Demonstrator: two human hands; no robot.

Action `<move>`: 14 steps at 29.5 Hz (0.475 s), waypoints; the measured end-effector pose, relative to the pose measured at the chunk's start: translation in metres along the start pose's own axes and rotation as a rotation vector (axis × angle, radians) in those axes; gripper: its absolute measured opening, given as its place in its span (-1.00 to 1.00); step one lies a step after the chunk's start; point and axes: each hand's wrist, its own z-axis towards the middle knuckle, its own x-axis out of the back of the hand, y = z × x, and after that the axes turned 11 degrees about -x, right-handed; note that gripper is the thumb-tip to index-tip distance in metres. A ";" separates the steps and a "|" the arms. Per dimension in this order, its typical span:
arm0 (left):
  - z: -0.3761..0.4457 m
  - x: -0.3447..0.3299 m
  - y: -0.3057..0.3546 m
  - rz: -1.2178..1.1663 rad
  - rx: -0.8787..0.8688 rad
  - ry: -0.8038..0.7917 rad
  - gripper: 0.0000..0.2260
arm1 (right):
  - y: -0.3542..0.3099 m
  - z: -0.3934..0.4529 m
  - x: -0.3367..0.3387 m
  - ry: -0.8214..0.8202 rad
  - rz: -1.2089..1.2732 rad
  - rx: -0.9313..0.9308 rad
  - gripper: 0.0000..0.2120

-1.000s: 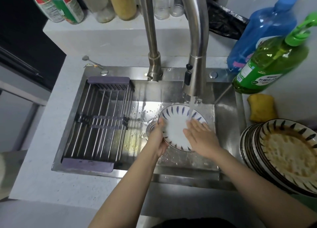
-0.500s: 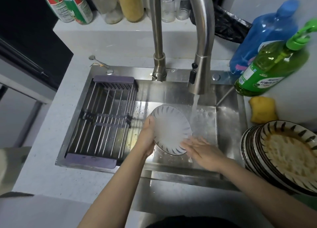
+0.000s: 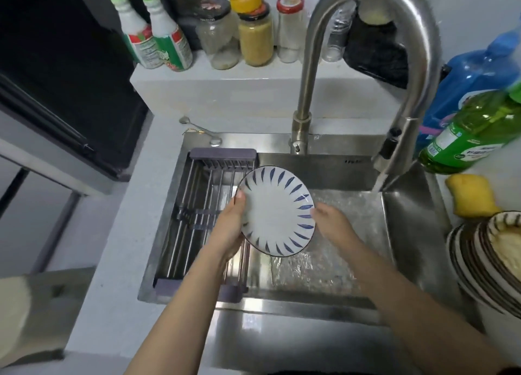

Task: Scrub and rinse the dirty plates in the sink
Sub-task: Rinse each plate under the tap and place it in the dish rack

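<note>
The plate [image 3: 277, 211], round glazed ceramic, white with blue leaf strokes round the rim, is held face up over the steel sink [image 3: 414, 233], above the right edge of the rack [image 3: 203, 205]. The left hand [image 3: 229, 230] grips its left rim, thumb on top. The right hand [image 3: 331, 223] touches the right rim, fingers relaxed and apart. Water runs from the curved brushed-metal tap [image 3: 394, 72] onto the wet basin floor. Dirty plates [image 3: 485, 259] are stacked on the pale counter [image 3: 118, 247] at right, beside a yellow sponge [image 3: 472, 195]

counter [image 3: 118, 261] | sponge [image 3: 471, 195] | plate stack [image 3: 476, 264] | 2 detergent bottles [image 3: 465, 146]
</note>
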 end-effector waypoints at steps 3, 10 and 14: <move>0.011 0.038 0.018 -0.032 0.020 -0.061 -0.42 | -0.032 -0.003 -0.018 -0.034 0.123 -0.040 -0.80; 0.048 0.088 0.048 -0.231 0.302 -0.144 -0.20 | -0.079 -0.013 -0.051 0.198 0.198 0.181 -0.80; 0.064 0.110 0.058 -0.208 0.397 -0.292 -0.49 | -0.098 -0.021 -0.062 0.140 0.295 0.236 -0.71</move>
